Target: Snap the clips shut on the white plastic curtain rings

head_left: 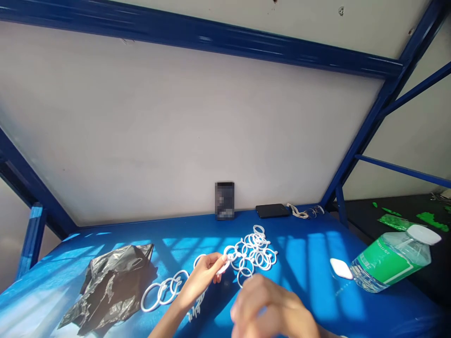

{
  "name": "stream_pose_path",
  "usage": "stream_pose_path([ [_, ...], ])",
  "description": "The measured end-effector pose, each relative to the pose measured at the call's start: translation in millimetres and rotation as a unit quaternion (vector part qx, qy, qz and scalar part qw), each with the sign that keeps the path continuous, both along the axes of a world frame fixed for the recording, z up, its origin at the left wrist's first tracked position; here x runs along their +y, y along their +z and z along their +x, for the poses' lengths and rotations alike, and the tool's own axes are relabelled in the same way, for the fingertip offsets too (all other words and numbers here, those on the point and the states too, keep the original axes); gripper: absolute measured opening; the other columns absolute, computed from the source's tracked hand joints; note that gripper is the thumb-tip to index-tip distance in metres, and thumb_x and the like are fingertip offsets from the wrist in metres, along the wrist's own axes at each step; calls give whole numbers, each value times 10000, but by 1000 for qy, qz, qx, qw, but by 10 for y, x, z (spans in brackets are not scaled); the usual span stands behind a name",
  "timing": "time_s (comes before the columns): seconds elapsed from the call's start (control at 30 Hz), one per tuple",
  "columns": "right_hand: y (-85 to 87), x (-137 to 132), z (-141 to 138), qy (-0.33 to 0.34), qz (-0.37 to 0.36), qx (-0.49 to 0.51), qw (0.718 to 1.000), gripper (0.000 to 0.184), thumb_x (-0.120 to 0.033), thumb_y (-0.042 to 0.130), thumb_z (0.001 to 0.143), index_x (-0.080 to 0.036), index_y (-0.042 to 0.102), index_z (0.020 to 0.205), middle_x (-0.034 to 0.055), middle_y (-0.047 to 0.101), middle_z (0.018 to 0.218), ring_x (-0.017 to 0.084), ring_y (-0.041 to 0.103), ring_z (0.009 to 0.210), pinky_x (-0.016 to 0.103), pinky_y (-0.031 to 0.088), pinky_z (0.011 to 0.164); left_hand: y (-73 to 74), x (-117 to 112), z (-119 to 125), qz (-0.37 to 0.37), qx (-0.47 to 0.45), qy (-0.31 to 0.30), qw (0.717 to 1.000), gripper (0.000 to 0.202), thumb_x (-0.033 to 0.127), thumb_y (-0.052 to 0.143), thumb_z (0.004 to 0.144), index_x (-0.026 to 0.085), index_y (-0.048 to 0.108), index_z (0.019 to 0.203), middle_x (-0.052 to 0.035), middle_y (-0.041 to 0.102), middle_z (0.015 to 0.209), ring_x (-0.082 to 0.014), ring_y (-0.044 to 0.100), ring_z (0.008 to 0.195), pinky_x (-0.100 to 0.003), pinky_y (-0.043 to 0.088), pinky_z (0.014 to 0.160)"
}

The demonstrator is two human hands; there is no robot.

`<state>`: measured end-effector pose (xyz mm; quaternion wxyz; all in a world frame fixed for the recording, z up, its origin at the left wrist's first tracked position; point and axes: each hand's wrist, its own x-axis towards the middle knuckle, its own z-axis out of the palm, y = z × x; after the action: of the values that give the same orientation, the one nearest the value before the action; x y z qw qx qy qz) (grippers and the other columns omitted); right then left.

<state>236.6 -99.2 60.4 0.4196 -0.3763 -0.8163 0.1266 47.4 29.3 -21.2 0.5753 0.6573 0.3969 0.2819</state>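
On the blue table (306, 263) lies a pile of several white plastic rings (255, 251). My left hand (202, 277) is closed on one white ring at the left edge of that pile. A short chain of linked white rings (164, 291) trails on the table to the left of this hand. My right hand (271, 307) hovers low in front, blurred, with its fingers curled just below the pile; whether it holds anything is not visible.
A crumpled black plastic bag (109, 286) lies at the left. A green-labelled water bottle (391, 258) lies on its side at the right, with a small white object (341, 268) beside it. A dark phone (224, 201), a flat black device (272, 210) and a cord sit by the wall.
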Motion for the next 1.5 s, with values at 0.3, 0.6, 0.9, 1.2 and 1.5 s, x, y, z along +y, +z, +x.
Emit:
stream_pose_path([
  [0.3, -725, 999, -50, 44, -46, -19, 998, 295, -173, 563, 952, -206, 663, 1228, 97, 723, 1159, 234, 674, 1101, 357, 557, 977, -193, 51, -101, -83, -55, -20, 995, 701, 847, 501, 762, 151, 569, 723, 4, 471, 584, -88, 399, 482, -237, 304, 496],
  [0.6, -926, 977, -25, -10, -61, 97, 993, 247, -392, 574, 987, -197, 723, 956, 82, 760, 918, 221, 726, 874, 340, 603, 805, -219, -60, -72, -15, -29, 1, 999, 684, 782, 487, 830, 143, 623, 1029, -16, 556, 721, -126, 497, 571, -269, 402, 575],
  [0.9, -988, 917, -32, -48, -69, 126, 988, 205, -394, 620, 954, -223, 724, 911, 76, 765, 883, 242, 744, 831, 340, 609, 741, -193, -201, -141, 232, 71, 61, 968, 544, 512, 642, 870, 206, 608, 1318, -79, 657, 961, -220, 602, 822, -374, 545, 823],
  [1.2, -957, 883, -54, -18, -42, 132, 990, 172, -304, 582, 978, -194, 714, 965, 87, 758, 918, 210, 731, 865, 319, 602, 771, -243, -179, -109, 267, 44, 68, 960, 430, 465, 629, 878, 187, 653, 1206, -75, 654, 877, -198, 594, 774, -357, 545, 753],
  [1.5, -1030, 883, -62, -32, -63, 148, 986, 199, -322, 592, 972, -190, 689, 859, 85, 746, 857, 206, 726, 823, 318, 571, 743, -238, -203, -83, 268, 66, 73, 958, 370, 461, 628, 871, 165, 686, 1085, -47, 635, 784, -171, 560, 693, -316, 503, 682],
])
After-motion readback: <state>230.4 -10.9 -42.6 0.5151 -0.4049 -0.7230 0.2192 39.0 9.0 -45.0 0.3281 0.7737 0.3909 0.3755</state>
